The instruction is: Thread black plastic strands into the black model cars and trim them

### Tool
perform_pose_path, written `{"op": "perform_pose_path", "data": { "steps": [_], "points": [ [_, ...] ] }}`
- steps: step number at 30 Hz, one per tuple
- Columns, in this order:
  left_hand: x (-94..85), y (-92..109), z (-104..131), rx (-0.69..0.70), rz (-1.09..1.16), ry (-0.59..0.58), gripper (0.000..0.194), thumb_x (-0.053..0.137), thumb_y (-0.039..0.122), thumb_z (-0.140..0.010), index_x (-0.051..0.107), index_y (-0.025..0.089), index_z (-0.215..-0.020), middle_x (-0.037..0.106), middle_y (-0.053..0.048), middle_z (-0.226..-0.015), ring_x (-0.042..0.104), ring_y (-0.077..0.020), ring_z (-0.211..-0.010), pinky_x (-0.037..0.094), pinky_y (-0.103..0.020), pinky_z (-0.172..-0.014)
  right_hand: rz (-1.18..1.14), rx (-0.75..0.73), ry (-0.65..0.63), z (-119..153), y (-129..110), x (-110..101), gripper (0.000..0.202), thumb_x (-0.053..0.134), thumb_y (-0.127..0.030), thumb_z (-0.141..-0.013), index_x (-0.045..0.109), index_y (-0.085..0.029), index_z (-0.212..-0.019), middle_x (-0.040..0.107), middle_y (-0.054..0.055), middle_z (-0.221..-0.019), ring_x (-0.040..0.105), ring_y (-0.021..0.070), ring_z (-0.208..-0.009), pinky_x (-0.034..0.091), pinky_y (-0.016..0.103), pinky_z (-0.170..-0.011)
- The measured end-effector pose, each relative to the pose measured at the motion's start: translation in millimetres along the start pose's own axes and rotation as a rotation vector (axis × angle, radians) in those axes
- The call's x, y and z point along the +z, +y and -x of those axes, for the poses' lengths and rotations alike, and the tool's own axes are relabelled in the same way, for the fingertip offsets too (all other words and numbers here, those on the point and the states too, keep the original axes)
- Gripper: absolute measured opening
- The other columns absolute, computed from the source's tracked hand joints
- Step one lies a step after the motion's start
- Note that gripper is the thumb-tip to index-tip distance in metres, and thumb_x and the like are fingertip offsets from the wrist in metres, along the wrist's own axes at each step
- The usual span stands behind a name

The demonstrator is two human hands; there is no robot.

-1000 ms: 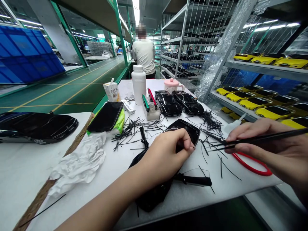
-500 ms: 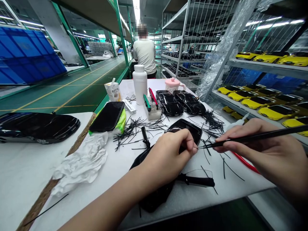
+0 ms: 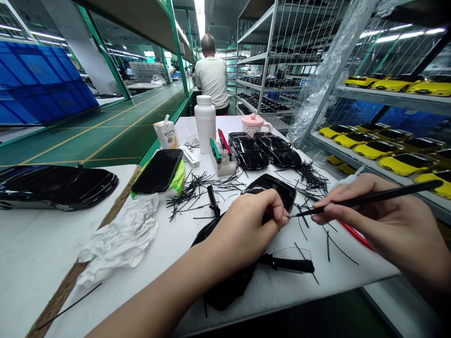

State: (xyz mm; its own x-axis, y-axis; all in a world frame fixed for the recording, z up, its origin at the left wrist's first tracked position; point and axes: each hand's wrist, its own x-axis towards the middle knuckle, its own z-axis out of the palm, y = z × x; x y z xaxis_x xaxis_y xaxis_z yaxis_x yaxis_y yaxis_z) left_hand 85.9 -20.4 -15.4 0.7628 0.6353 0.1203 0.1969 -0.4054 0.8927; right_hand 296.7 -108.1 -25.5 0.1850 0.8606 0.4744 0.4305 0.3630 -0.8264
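Note:
A black model car (image 3: 229, 291) lies on the white table below my left hand (image 3: 243, 225), its doors (image 3: 289, 264) swung out to the sides. My left hand is closed in a pinch above the car's front part, and what lies between its fingertips is too small to make out. My right hand (image 3: 384, 220) grips slim black tweezers (image 3: 373, 196) like a pen, their tips meeting my left fingertips. The hand and forearm hide the middle of the car. Thin black strips (image 3: 305, 220) lie scattered just beyond and beside it.
Two black model cars (image 3: 248, 152) stand behind, near a white bottle (image 3: 205, 124) and a pink lidded cup (image 3: 252, 123). A phone (image 3: 157, 170) and crumpled tissue (image 3: 121, 239) lie left. Yellow cars (image 3: 377, 149) fill the right rack. A person (image 3: 212, 80) sits ahead, facing away.
The tweezers' back end has swung toward me and down a little, so its end now shows. Their tips stay at my left fingertips. My left hand has barely moved.

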Motion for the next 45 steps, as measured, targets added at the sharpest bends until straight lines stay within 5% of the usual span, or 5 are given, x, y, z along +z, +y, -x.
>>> {"op": "perform_pose_path", "data": {
  "steps": [12, 18, 24, 45],
  "points": [
    [-4.0, -3, -2, 0.032, 0.073, 0.012, 0.026, 0.059, 0.01, -0.088, 0.042, 0.022, -0.072, 0.076, -0.003, -0.097, 0.07, -0.0177, -0.095, 0.049, -0.03, -0.085, 0.062, -0.022, -0.033, 1, 0, -3, 0.012, 0.082, -0.027, -0.083, 0.07, -0.027, -0.082, 0.077, -0.002, -0.076, 0.076, 0.0133, -0.065, 0.063, 0.017, -0.06],
    [-7.7, -10, -8, 0.021, 0.138, 0.222, 0.025, 0.052, 0.004, -0.087, 0.042, 0.022, -0.074, 0.073, -0.004, -0.097, 0.068, -0.018, -0.096, 0.048, -0.033, -0.087, -0.018, -0.031, -0.089, 18, 8, 11, 0.012, 0.078, -0.03, -0.087, 0.067, -0.03, -0.086, 0.067, -0.01, -0.056, 0.077, 0.0128, -0.073, 0.058, 0.03, -0.102],
    [-6.9, -14, -11, -0.001, 0.14, 0.273, 0.025, 0.052, 0.003, -0.086, 0.042, 0.022, -0.073, 0.072, -0.003, -0.095, 0.067, -0.0195, -0.098, 0.048, -0.037, -0.091, -0.02, 0.016, -0.107, 26, 22, 26, 0.011, 0.078, -0.029, -0.088, 0.067, -0.028, -0.085, 0.062, -0.013, -0.059, 0.068, 0.0071, -0.055, 0.046, 0.038, -0.119],
    [-1.6, -12, -10, -0.01, 0.11, 0.237, 0.023, 0.051, 0.002, -0.083, 0.044, 0.022, -0.074, 0.073, -0.004, -0.101, 0.069, -0.0212, -0.101, 0.05, -0.038, -0.092, -0.004, -0.082, -0.109, 26, 27, 35, 0.011, 0.077, -0.018, -0.087, 0.07, -0.025, -0.091, 0.073, -0.01, -0.081, 0.063, 0.0029, -0.05, 0.049, 0.035, -0.116]
  ]
}}
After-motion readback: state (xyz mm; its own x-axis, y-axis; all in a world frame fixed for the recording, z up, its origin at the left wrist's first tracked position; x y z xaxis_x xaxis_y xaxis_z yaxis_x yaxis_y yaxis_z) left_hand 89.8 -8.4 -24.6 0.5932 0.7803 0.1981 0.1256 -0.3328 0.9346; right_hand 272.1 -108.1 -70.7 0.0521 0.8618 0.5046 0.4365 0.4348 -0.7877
